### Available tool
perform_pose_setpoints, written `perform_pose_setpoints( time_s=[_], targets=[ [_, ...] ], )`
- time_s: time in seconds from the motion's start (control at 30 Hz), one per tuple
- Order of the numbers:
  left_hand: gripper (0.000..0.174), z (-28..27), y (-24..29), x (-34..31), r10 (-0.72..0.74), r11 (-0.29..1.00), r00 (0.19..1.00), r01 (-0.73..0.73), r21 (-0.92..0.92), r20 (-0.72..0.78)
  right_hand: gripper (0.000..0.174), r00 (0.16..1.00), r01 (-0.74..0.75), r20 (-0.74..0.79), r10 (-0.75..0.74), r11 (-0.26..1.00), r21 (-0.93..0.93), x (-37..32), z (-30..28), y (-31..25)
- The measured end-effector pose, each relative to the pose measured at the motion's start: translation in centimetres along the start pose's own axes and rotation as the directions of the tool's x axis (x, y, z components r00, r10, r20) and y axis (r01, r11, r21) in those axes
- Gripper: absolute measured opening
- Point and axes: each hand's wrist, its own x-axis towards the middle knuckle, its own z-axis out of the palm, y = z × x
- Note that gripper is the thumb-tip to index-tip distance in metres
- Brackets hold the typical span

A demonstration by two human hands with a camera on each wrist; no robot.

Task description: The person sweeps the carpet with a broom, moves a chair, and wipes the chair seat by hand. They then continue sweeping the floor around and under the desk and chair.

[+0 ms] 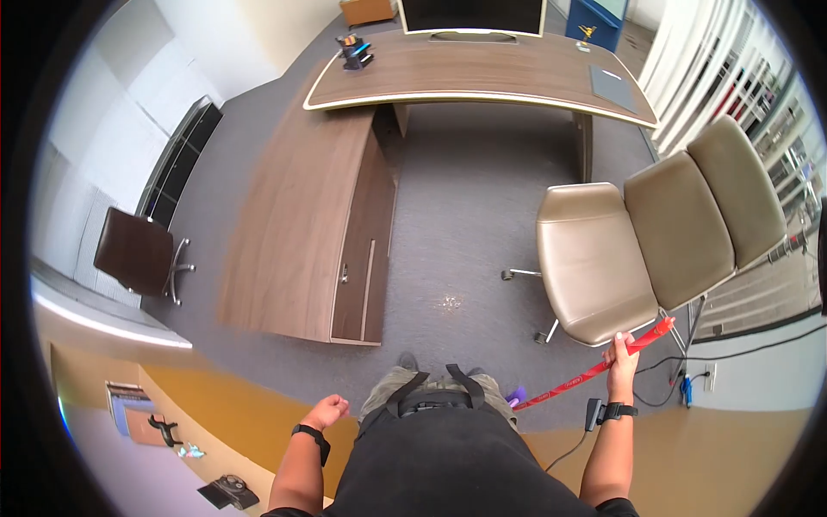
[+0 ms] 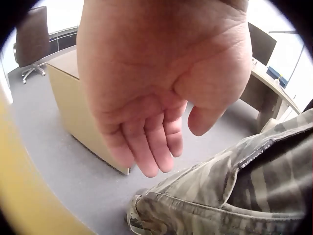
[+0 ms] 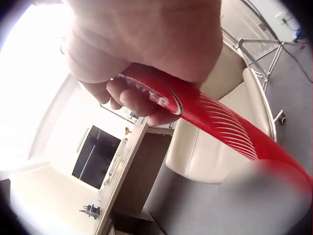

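Observation:
My right hand grips a long red pole near its upper end. White lettering and curved white lines run along the pole in the right wrist view, where my fingers wrap round it. It slants down toward my feet, and a purple piece shows by its lower end, partly hidden behind my leg. Nothing is in my left hand, which hangs beside my left thigh. In the left wrist view its fingers are loosely bent.
Pale crumbs lie on the grey floor ahead. A beige office chair stands at right, close to the pole's top. An L-shaped wooden desk bounds the left and far sides. A black cable runs along the right wall.

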Motion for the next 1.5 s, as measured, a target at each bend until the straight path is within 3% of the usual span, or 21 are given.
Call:
perform_pose_setpoints(
  time_s=[0.2,0.4,0.5,0.53,0.6,0.67,0.73,0.83,1.07,1.13,1.17,1.27,1.43,1.5],
  targets=[
    [0.021,-0.4,-4.8,-1.1,-0.059,0.977,0.998,0.053,-0.205,-0.024,0.024,0.963,-0.215,0.148,0.227,0.972,-0.096,-2.0,5.5,4.0],
    [0.019,-2.5,-10.2,-1.0,-0.071,0.941,0.997,0.07,-0.331,0.007,0.038,0.932,-0.222,0.247,0.266,0.956,-0.192,-3.6,13.5,4.5],
    [0.019,-4.8,-13.6,0.1,-0.064,0.937,0.998,0.065,-0.342,0.016,0.044,0.807,-0.166,0.507,0.303,0.94,-0.297,-5.1,19.2,2.5],
    [0.019,-5.8,-14.6,0.6,-0.048,0.927,0.999,0.046,-0.373,0.004,0.044,0.807,-0.161,0.504,0.308,0.936,-0.313,-5.8,21.6,1.5],
    [0.018,-7.4,-15.8,1.2,-0.034,0.909,0.999,0.033,-0.416,0.005,0.047,0.684,-0.082,0.657,0.318,0.928,-0.364,-7.0,26.1,-0.9],
    [0.016,-9.3,-16.1,1.2,-0.061,0.905,0.997,0.035,-0.423,-0.047,0.049,0.644,-0.037,0.695,0.321,0.92,-0.391,-8.1,29.6,-2.5],
    [0.014,-10.3,-16.9,1.7,-0.06,0.875,0.997,0.033,-0.483,-0.041,0.05,0.539,-0.023,0.767,0.349,0.916,-0.4,-9.1,32.1,-3.9],
    [0.013,-10.9,-18.1,2.7,-0.048,0.835,0.993,-0.021,-0.551,-0.109,0.052,0.5,0.028,0.799,0.334,0.916,-0.401,-9.5,34.0,-4.2],
    [0.013,-8.6,-19.0,1.9,-0.09,0.797,0.99,0.008,-0.604,-0.105,0.056,0.401,0.082,0.841,0.363,0.901,-0.427,-9.7,37.2,-3.7],
    [0.014,-7.8,-18.5,0.7,-0.123,0.819,0.985,0.031,-0.573,-0.123,0.056,0.335,0.056,0.867,0.369,0.911,-0.409,-9.2,38.0,-2.5],
    [0.014,-7.2,-18.9,0.6,-0.128,0.818,0.983,0.03,-0.574,-0.131,0.045,0.316,0.01,0.87,0.377,0.916,-0.401,-9.1,38.4,-1.8],
    [0.015,-5.1,-19.8,-0.7,-0.131,0.766,0.976,-0.012,-0.643,-0.175,0.044,0.274,-0.029,0.853,0.444,0.891,-0.454,-8.1,39.2,1.0],
    [0.016,-4.5,-18.3,-5.1,-0.204,0.79,0.963,0.057,-0.611,-0.175,0.041,0.342,-0.133,0.8,0.493,0.868,-0.478,-6.2,39.5,6.3],
    [0.016,-4.8,-17.4,-6.2,-0.232,0.796,0.951,0.066,-0.602,-0.203,0.04,0.222,-0.275,0.799,0.56,0.822,-0.499,-5.5,39.7,7.5]
  ],
)
